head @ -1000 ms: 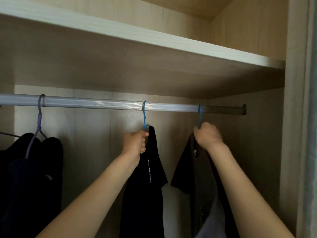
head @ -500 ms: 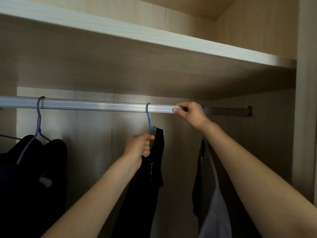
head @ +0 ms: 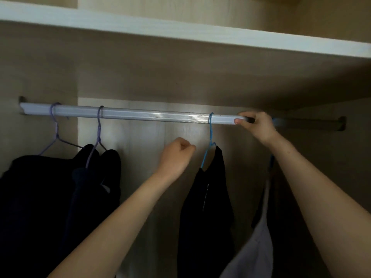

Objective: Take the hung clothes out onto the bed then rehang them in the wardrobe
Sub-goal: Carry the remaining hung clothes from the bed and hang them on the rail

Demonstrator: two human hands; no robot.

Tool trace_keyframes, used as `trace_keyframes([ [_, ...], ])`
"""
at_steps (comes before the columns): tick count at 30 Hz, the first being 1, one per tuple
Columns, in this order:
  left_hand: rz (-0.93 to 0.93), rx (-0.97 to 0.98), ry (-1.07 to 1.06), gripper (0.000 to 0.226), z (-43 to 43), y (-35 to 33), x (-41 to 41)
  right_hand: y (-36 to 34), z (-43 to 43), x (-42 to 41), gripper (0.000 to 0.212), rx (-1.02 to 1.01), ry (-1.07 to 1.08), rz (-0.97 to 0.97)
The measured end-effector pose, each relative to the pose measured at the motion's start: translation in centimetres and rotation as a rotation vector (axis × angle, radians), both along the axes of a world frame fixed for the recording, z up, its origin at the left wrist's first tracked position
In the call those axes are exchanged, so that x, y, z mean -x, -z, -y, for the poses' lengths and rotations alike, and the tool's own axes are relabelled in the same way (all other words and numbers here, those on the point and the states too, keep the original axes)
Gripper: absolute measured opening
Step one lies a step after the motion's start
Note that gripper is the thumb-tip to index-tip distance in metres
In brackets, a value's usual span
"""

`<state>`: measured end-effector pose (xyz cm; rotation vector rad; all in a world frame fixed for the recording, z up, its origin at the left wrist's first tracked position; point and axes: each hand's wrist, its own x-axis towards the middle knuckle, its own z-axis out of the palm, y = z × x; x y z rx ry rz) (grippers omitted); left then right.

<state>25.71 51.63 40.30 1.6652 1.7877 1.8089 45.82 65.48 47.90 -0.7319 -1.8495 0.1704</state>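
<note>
Upper left of frame: clothes rail leaves its bracket and runs right beneath the wardrobe shelf.

Far-left purple hanger and second purple hanger are both hooked on the rail. Dark garments are bunched beneath them.

Centre: left hand has its fingers curled into a fist and holds nothing. It sits just left of the blue wire hanger, not touching it. That hanger is hooked on the rail and carries a black garment, hanging slack.

Right of centre: right hand is clamped on the rail, fingers over the top and thumb tip under. A blurred blue hook sits just beyond it; contact with the hand cannot be told. A dark-and-pale garment hangs below the forearm.

Handling, judged: the clothes look soft and light, and likely to slip off the thin wire shoulders if tilted. The wire is probably springy. Best hold is the neck just under the hook: lift clear of the rail and keep it level.
</note>
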Motion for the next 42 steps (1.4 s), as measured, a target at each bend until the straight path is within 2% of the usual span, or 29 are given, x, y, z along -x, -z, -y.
trace_keyframes([
  [4,-0.514,-0.129,-0.673,0.037,7.4,-1.6,5.2,0.3,0.3,0.4,0.039,0.006,-0.012,-0.023],
  [5,-0.604,-0.077,-0.879,0.044,8.8,-1.7,6.6,0.3,0.2,0.4,0.039,0.005,-0.019,-0.025],
  [7,-0.553,0.164,-1.102,0.051,11.0,-1.8,8.5,0.2,0.2,0.2,0.039,0.004,-0.029,-0.031],
  [9,-0.434,0.411,-1.068,0.043,12.4,-1.6,9.7,0.3,0.2,0.2,0.039,-0.004,-0.033,-0.036],
  [11,-0.437,0.509,-0.950,0.032,12.9,-0.8,11.0,0.4,0.1,0.4,0.039,-0.008,-0.039,-0.029],
  [15,-0.446,0.365,-0.839,0.020,13.1,0.5,12.9,0.4,0.1,0.7,0.040,-0.012,-0.026,-0.018],
  [22,-0.431,0.217,-0.614,0.029,11.3,0.6,10.1,0.4,0.8,0.7,0.042,0.045,-0.019,-0.007],
  [30,-0.387,0.134,-0.441,0.032,8.2,1.1,7.5,0.3,2.0,0.4,0.042,0.106,-0.016,-0.015],
  [36,-0.333,0.110,-0.346,0.025,9.5,1.5,8.4,0.4,1.5,0.2,0.039,0.080,-0.005,-0.003],
  [38,-0.348,0.023,-0.472,0.023,10.9,0.9,10.0,0.3,1.1,0.1,0.039,0.087,-0.007,0.001],
  [40,-0.471,-0.044,-0.754,0.028,13.0,0.2,12.5,0.4,0.7,0.0,0.038,0.107,-0.008,0.017],
  [42,-0.584,0.059,-1.023,0.034,15.2,-0.1,15.4,0.6,0.7,-0.1,0.037,0.114,-0.017,0.043],
])
